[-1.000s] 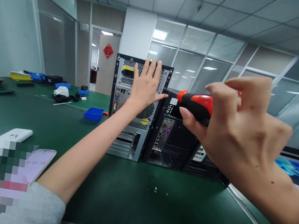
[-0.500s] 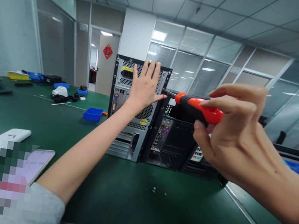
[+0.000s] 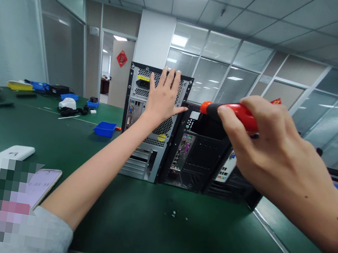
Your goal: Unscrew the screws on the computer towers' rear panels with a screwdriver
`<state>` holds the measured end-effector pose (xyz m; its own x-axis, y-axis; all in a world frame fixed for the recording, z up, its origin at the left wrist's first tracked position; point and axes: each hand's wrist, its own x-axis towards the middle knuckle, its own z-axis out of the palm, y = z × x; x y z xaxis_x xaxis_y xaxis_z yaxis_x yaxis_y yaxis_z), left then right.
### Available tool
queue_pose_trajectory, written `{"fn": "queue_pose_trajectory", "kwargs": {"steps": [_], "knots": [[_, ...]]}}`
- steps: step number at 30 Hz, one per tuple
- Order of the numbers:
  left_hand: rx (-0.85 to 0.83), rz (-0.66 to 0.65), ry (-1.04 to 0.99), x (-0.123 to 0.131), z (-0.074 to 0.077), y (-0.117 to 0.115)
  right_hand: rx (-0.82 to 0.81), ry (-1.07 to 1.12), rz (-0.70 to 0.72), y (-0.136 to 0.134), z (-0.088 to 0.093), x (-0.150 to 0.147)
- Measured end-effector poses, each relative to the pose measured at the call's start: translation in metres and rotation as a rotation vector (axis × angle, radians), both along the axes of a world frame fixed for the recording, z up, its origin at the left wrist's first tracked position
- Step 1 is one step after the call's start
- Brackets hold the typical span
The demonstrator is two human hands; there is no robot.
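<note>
A silver computer tower [image 3: 137, 113] stands upright on the green table [image 3: 145, 234], its rear panel facing me. My left hand [image 3: 162, 97] lies flat against that panel with the fingers spread. My right hand [image 3: 265, 146] is closed around a screwdriver with a red and black handle [image 3: 223, 110], held level and pointing left toward the tower's upper right edge. The screwdriver's tip is hidden behind my left thumb. A black tower [image 3: 198, 152] stands right beside the silver one, with another black case [image 3: 234, 177] behind it.
A phone [image 3: 40, 185] and a white flat device [image 3: 0, 159] lie at the near left. A blue tray [image 3: 105, 128], more trays, cables and tools sit further back on the left. Small screws [image 3: 174, 214] lie on the table in front of the towers.
My right hand has rolled over the screwdriver handle, knuckles now on top, and the handle has tilted slightly. My left hand stays pressed on the silver tower.
</note>
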<state>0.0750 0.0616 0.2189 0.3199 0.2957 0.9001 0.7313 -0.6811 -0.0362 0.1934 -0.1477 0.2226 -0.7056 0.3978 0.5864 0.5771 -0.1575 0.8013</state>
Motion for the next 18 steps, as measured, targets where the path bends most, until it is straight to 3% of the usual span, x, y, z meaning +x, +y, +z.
{"fn": "queue_pose_trajectory", "kwargs": {"steps": [8,15,18], "knots": [[0.024,0.005,-0.008,0.001,-0.001,0.002,-0.026,-0.003,0.015,0.005,0.003,0.01],[0.009,0.012,0.004,0.001,0.0,0.0,0.045,-0.241,-0.036,0.003,0.013,-0.003],[0.02,0.014,0.005,0.002,0.0,0.0,0.042,-0.248,-0.03,0.004,0.015,-0.006]]}}
